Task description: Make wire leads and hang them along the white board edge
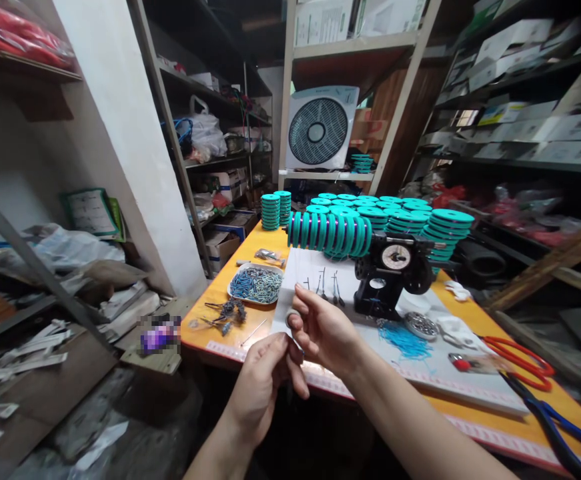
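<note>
No txt legible; box (323, 24) print blurry.

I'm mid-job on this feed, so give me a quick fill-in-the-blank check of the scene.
1. In the picture, the white tray of small pieces lies to the ____ of the black machine.
2. From top to bottom of the picture, the right hand sits ____ than the left hand.
3. The appliance with a round grille on the shelf behind the table is a ____.

Missing words: left; higher; fan.
</note>
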`<state>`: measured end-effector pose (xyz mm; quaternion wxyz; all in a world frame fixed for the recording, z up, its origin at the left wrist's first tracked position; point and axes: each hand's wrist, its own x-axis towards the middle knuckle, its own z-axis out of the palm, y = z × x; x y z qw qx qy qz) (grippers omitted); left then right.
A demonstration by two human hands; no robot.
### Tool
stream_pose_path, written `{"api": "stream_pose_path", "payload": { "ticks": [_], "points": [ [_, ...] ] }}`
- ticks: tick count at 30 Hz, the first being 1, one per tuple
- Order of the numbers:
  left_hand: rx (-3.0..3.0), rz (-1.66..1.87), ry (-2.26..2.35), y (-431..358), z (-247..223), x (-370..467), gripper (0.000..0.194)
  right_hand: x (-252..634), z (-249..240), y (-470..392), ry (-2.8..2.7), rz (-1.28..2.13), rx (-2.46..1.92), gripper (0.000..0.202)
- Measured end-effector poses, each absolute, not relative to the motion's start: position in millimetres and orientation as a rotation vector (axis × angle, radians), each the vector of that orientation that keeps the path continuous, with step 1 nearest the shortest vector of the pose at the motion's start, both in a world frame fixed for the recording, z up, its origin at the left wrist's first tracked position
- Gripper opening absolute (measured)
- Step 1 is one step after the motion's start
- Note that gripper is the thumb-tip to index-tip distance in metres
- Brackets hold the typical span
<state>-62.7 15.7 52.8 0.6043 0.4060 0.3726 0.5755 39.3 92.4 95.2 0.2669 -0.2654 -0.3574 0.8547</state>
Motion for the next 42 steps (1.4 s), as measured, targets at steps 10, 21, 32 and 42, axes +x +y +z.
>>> {"api": "stream_pose_path", "payload": {
  "ticks": [10, 21, 32, 42],
  "points": [
    [0.833, 1.376, 0.863, 2, 49, -57, 0.035, 33, 94, 90, -0.893, 2.256, -0.739, 0.037],
    [0.746, 1.281, 0.868, -16, 29, -55, 0.037, 37, 98, 90, -0.942, 2.236, -0.826, 0.035],
    [0.644, 1.326, 0.789, -24, 22, -60, 0.031, 58, 73, 69, -1.720, 1.921, -0.895, 0.054],
    [0.656, 1.337, 0.809, -20, 19, -63, 0.023, 70, 68, 49, -2.204, 1.468, -0.817, 0.035]
  ]
}}
